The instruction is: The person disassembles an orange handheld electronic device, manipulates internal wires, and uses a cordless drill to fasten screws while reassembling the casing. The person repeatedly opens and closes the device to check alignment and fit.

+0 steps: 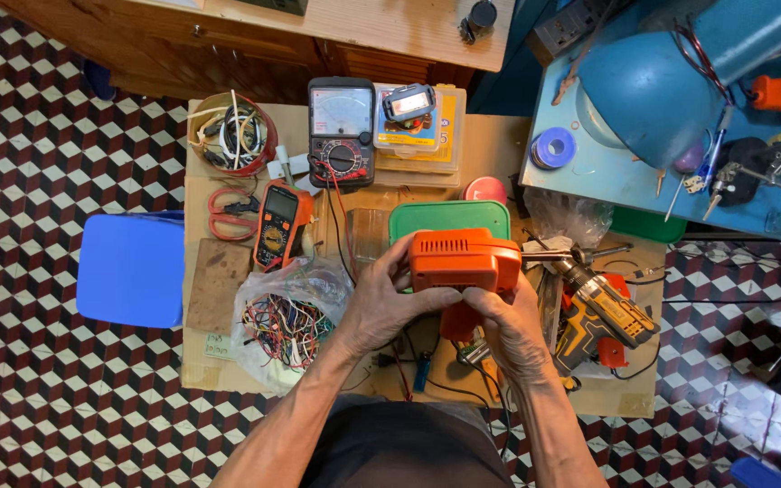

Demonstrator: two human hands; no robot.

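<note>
Two hands: we have both clamped on one orange power-tool housing [465, 260], held up over the middle of the desk [490, 145].
Left hand: our left hand [381, 307] wraps the housing from 9 o'clock, with its fingers [399, 258] curled onto the near side.
Right hand: our right hand [510, 327] grips from 5 o'clock, thumb pressed to the underside near the darker orange handle part [456, 321].
Where it sits: the housing hangs in front of a green lidded box [449, 217], which lies at 12 o'clock from it; we cannot tell whether they touch.
Slip risk: the shell looks smooth and bulky, and we judge that if either grip loosens it could drop onto the small parts and blue lighter [421, 370] at 6 o'clock.
Wire risk: red and black meter leads [341, 226] run from the analog multimeter [341, 131] toward our hands; we think a turn of the housing could snag them and drag the meter.
Crowding at 3 o'clock: a yellow and black drill [603, 312] lies just beside our right hand, so a wide swing could knock it.
Crowding at 9 o'clock: a plastic bag of coloured wires [286, 321] and an orange digital multimeter [280, 226] sit near the left wrist, easily brushed.
Edge risk: the desk is packed to its rim, so anything nudged could fall to the checkered floor [65, 136].
</note>
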